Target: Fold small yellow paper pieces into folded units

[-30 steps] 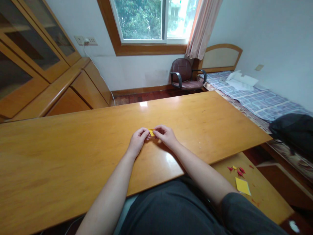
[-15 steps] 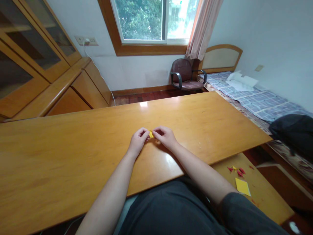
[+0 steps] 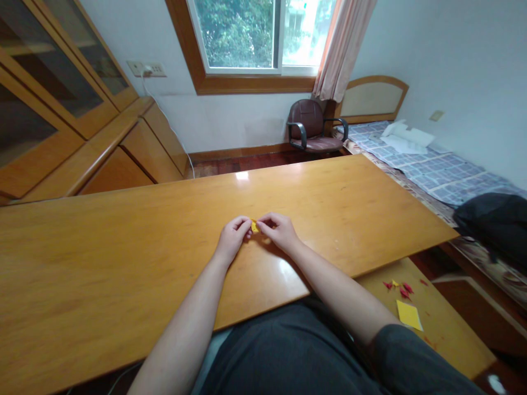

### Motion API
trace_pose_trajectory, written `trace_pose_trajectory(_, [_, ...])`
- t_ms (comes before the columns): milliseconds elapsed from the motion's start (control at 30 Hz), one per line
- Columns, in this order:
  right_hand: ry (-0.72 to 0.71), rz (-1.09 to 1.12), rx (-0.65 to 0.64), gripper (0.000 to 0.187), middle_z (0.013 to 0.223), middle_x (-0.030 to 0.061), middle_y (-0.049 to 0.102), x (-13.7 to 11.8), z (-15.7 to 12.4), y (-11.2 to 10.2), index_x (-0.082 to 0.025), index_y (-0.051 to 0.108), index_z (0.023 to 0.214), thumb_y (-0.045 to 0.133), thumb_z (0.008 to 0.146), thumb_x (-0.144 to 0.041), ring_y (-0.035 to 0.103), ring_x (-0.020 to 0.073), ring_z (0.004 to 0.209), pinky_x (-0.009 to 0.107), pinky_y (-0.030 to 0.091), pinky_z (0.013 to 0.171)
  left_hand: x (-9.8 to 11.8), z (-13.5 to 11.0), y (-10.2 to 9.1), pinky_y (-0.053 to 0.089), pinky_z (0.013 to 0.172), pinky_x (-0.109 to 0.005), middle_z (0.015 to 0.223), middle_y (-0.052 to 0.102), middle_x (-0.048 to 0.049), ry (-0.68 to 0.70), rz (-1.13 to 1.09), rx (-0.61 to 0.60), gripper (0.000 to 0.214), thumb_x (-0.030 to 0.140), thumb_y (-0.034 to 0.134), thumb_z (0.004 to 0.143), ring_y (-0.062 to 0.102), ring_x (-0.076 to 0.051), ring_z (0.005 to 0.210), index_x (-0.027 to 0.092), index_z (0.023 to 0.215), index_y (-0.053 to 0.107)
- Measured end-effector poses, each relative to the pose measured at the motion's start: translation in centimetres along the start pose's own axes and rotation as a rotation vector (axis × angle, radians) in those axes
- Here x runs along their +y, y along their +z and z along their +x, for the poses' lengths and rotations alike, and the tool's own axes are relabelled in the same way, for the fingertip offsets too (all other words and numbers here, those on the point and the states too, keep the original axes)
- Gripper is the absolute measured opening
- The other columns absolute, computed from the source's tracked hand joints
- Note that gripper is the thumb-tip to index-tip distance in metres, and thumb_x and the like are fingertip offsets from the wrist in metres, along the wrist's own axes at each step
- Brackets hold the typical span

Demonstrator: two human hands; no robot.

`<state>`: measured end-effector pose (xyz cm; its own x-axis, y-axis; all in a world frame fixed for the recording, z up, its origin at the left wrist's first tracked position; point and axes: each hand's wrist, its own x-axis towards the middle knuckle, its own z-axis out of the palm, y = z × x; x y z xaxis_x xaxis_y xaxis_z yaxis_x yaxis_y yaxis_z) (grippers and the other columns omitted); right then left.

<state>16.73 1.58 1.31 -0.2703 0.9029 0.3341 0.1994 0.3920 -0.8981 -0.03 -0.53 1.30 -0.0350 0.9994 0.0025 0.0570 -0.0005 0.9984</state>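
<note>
Between my two hands, just above the wooden table, is a small folded piece of yellow paper. My left hand pinches its left side between thumb and forefinger. From the right, my right hand pinches the other side, thumb and forefinger close together. The fingers cover much of the paper, so its exact folded shape is hard to make out.
At the lower right, a lower wooden surface carries a yellow paper stack and several small red folded pieces. A chair stands beyond the table. A bed with a black bag lies to the right.
Both hands keep almost the same place and grip. The yellow paper between the fingertips has tilted slightly; otherwise little differs.
</note>
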Motion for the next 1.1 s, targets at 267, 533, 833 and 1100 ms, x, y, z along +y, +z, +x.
trace_pose_trajectory(267, [0.040,0.020,-0.052,0.020,0.071,0.0023,0.070,0.6,0.1,0.2,-0.016,0.070,0.079,0.064,0.082,-0.034,0.061,0.0129,0.063,0.024,0.048,0.061,-0.2,0.0,-0.2,0.041,0.052,-0.020,0.057,0.056,0.0034,-0.010,-0.042,0.008,0.022,0.037,0.065,0.077,0.052,-0.010,0.052,0.017,0.070,0.061])
trace_pose_trajectory(533, [-0.054,-0.106,-0.011,0.016,0.077,0.0033,0.072,0.5,0.1,0.2,-0.017,0.071,0.081,0.062,0.084,-0.030,0.063,0.0137,0.069,0.025,0.048,0.068,-0.4,0.2,-0.1,0.042,0.050,-0.020,0.055,0.058,0.0028,-0.017,-0.009,0.025,0.021,0.036,0.062,0.079,0.053,-0.010,0.050,0.016,0.070,0.060])
trace_pose_trajectory(833, [-0.188,-0.255,-0.008,0.016,0.082,0.0047,0.071,0.4,-0.1,0.2,-0.021,0.072,0.089,0.058,0.089,-0.029,0.062,0.0141,0.071,0.026,0.048,0.071,-0.1,0.1,0.0,0.047,0.051,-0.021,0.057,0.063,0.0003,-0.066,-0.071,0.017,0.026,0.041,0.065,0.076,0.058,-0.012,0.051,0.016,0.071,0.061])
trace_pose_trajectory(1100, [-0.227,-0.305,-0.015,0.018,0.078,0.0052,0.069,0.5,-0.3,0.3,-0.020,0.072,0.086,0.057,0.090,-0.029,0.059,0.0144,0.069,0.026,0.046,0.069,0.6,0.0,0.2,0.045,0.048,-0.021,0.056,0.063,0.0005,-0.070,-0.042,0.048,0.024,0.040,0.065,0.073,0.058,-0.012,0.049,0.016,0.069,0.061])
